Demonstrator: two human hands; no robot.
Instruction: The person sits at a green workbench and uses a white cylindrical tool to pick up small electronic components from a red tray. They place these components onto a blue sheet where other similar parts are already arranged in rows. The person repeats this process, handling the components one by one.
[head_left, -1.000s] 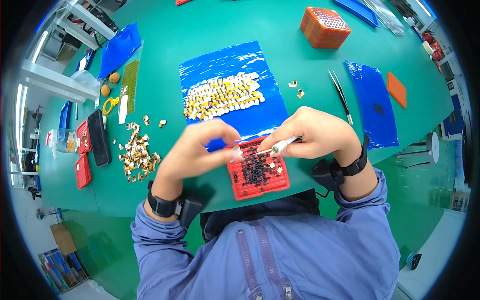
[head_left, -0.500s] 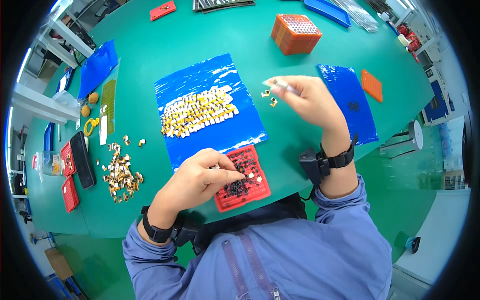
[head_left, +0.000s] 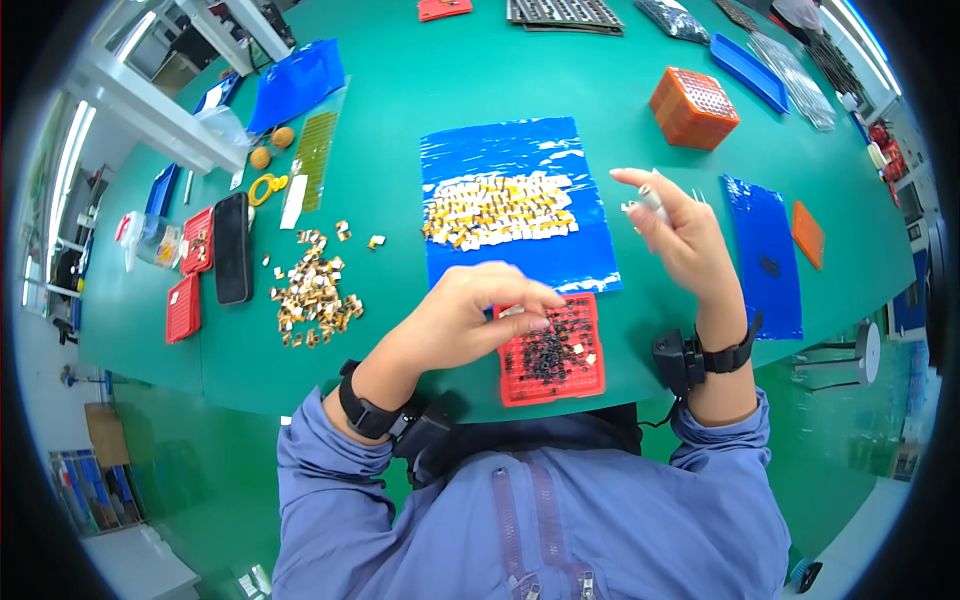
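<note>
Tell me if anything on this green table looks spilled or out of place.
Yes: small gold-and-white parts lie scattered loose on the green table, beside the black phone, while similar pieces sit gathered on the blue plastic sheet.

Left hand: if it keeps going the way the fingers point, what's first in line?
Probably the red grid tray: the left hand points right and down with fingertips already over its upper left corner. Contact unclear; height is hard to judge.

Red grid tray [head_left: 560, 368] w/ small black parts lies flat at table's near edge; small white piece [head_left: 650, 197] held aloft.
</note>
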